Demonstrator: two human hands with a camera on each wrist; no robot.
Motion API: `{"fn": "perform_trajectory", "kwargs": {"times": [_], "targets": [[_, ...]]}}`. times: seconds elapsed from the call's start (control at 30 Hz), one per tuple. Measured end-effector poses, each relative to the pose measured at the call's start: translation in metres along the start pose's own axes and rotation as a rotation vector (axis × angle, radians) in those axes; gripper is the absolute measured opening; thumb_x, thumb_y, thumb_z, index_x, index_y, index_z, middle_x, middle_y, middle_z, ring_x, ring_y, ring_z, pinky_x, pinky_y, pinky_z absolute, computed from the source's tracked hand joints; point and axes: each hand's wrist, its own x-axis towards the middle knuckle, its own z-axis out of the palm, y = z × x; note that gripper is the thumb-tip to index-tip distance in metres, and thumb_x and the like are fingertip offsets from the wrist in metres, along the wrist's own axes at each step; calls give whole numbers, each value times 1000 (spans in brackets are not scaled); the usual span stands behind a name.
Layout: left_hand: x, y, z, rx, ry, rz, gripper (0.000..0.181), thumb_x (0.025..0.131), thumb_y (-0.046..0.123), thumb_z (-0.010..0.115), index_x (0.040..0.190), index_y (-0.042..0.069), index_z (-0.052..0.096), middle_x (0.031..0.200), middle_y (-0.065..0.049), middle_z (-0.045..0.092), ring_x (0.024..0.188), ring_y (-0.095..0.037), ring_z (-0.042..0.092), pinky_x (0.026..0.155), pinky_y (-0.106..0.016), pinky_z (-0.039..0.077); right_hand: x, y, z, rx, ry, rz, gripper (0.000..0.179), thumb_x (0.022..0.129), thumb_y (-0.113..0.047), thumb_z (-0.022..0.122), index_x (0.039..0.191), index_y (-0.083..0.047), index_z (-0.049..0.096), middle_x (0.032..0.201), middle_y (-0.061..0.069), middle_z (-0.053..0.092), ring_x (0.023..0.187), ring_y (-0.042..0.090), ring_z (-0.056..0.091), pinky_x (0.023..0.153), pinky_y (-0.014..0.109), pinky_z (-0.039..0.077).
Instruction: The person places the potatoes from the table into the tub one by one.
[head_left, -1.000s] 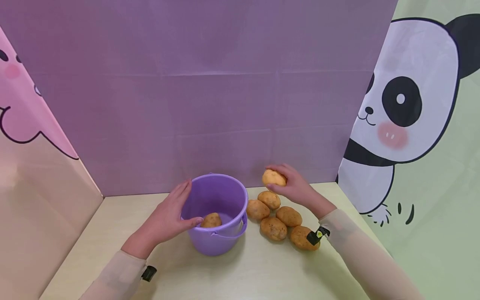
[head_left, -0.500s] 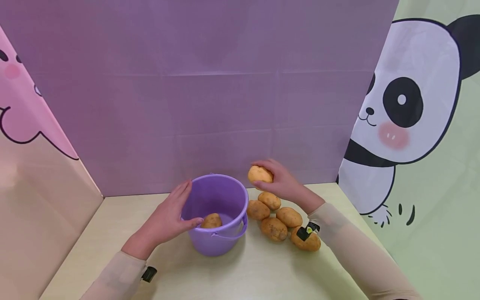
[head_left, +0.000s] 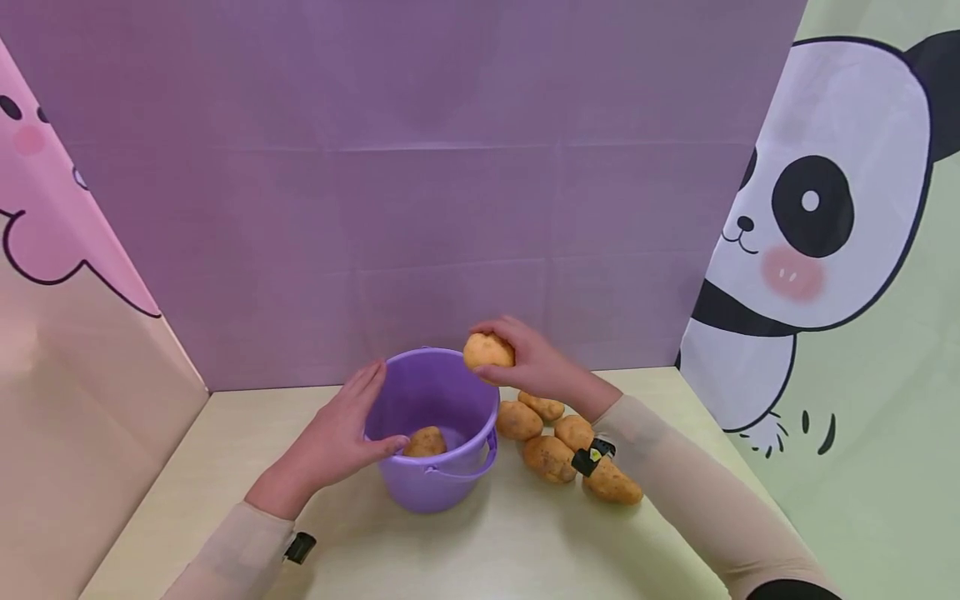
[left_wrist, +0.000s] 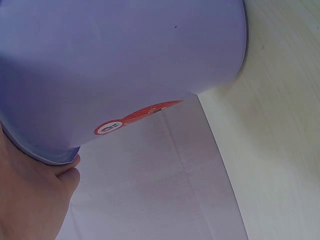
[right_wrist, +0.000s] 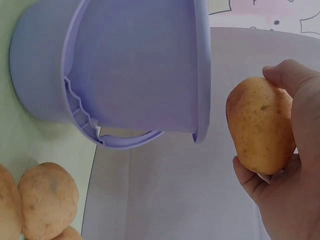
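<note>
In the head view a purple bucket stands upright, with one potato lying inside. My left hand rests on its left rim, fingers straight and thumb reaching along the front edge. The left wrist view has that hand against the bucket wall. Above the bucket's right rim, my right hand grips another potato between thumb and fingers. In the right wrist view this potato is apart from the bucket.
Several potatoes lie grouped on the pale tabletop right of the bucket, partly under my right forearm. The bucket's handle hangs down at its front right. A purple backdrop rises behind the table, with printed side walls left and right.
My right hand has carried its potato leftward, from above the potato group to the bucket's right rim. The left hand stays on the rim, and the bucket has not moved.
</note>
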Motion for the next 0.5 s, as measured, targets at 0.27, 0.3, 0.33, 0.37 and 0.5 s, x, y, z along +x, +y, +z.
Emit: {"fn": "perform_trajectory", "kwargs": {"times": [0.27, 0.3, 0.33, 0.37, 0.5], "targets": [[2, -2, 1, -7, -1, -4, 114, 94, 52, 84, 168, -13, 27, 178, -28, 26, 165, -50, 24, 128, -67, 31, 12, -3, 12, -14, -24, -40, 54, 98, -20, 87, 147, -8, 66, 133, 8, 65, 116, 22, 61, 97, 37, 58], [2, -2, 1, -8, -3, -6, 114, 94, 52, 84, 169, -13, 27, 179, -28, 25, 165, -49, 24, 128, -67, 30, 13, -4, 13, -21, -30, -41, 54, 98, -20, 87, 147, -9, 66, 134, 8, 65, 117, 21, 61, 97, 36, 58], [2, -2, 1, -9, -5, -8, 114, 94, 51, 85, 169, -12, 27, 179, -27, 25, 165, -49, 23, 129, -66, 30, 15, -5, 15, -27, -35, -40, 54, 98, -21, 87, 147, -9, 66, 134, 7, 65, 117, 21, 61, 98, 36, 57], [3, -2, 1, -9, -6, -8, 114, 94, 50, 85, 169, -12, 26, 179, -27, 25, 165, -49, 23, 129, -66, 30, 16, -6, 16, -31, -39, -40, 54, 98, -21, 87, 146, -9, 66, 134, 7, 65, 117, 20, 61, 98, 36, 57], [3, -2, 2, -6, -4, 0, 114, 93, 48, 86, 168, -13, 27, 178, -29, 26, 164, -50, 24, 128, -67, 30, 20, -7, 22, -42, -51, -47, 54, 97, -22, 87, 145, -8, 66, 135, 6, 65, 118, 20, 61, 98, 35, 56]]}}
